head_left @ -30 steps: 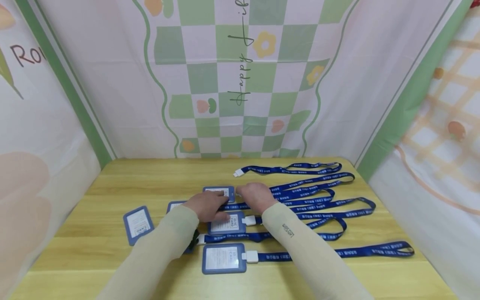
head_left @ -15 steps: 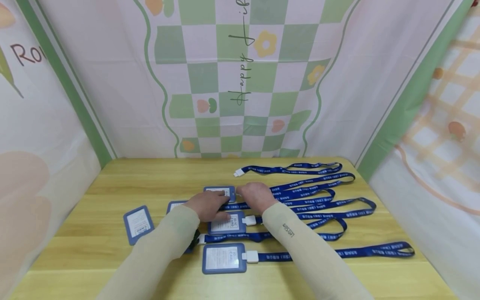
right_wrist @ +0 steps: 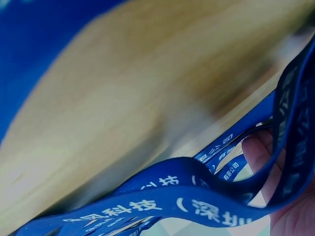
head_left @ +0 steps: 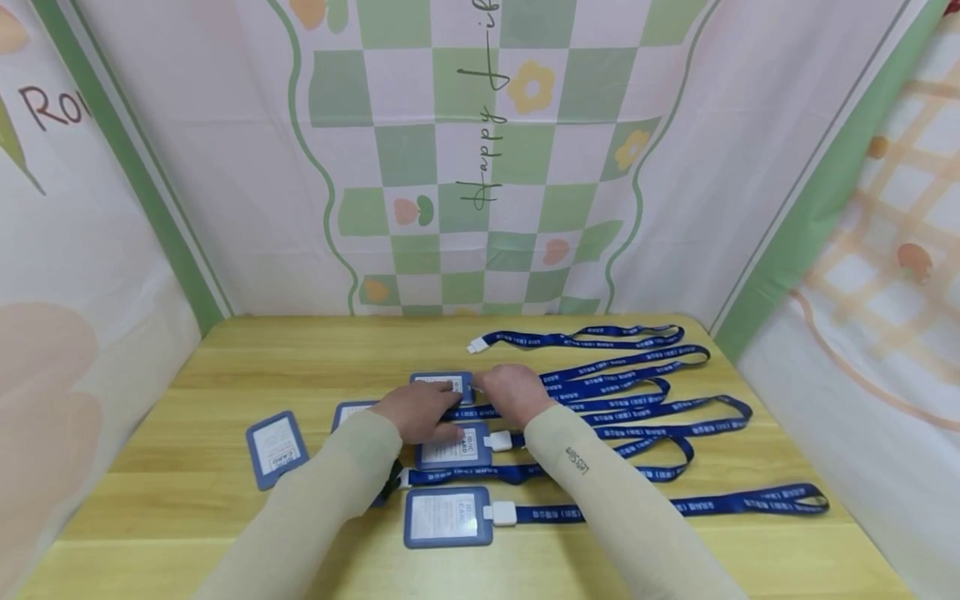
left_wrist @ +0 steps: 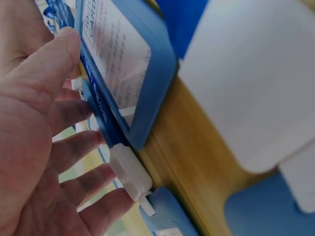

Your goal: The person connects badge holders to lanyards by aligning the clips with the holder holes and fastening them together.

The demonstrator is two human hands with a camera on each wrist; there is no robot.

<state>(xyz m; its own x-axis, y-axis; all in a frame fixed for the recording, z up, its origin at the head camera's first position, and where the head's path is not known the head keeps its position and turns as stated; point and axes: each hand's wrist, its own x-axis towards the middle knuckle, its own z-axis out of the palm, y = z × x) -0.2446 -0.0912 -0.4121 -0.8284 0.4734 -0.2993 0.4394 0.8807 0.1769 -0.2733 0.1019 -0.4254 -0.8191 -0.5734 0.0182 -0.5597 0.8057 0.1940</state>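
Observation:
My left hand (head_left: 420, 412) reaches over the badge holders, its fingers touching the farthest blue-rimmed ID badge holder (head_left: 433, 377). The left thumb lies by the edge of a nearer badge holder (head_left: 450, 450); in the left wrist view the fingers are spread, apart from the thumb. Just right of the farthest holder, my right hand (head_left: 513, 392) pinches the end of a blue lanyard (right_wrist: 216, 205), whose white clip shows only slightly at the fingertips. Blue straps pass in front of the right fingers (right_wrist: 261, 157) in the right wrist view. The joint between holder and clip is mostly hidden.
Another lanyard (head_left: 585, 340) with a bare white clip lies at the back of the wooden table (head_left: 165, 508). One loose badge holder (head_left: 276, 450) lies at left. In front is a holder (head_left: 448, 517) clipped to its lanyard (head_left: 750, 500). Several looped straps extend right.
The farthest badge holder has slid slightly right, closer to the right hand's fingertips. The left fingers have shifted a little with it; the right hand stays nearly still.

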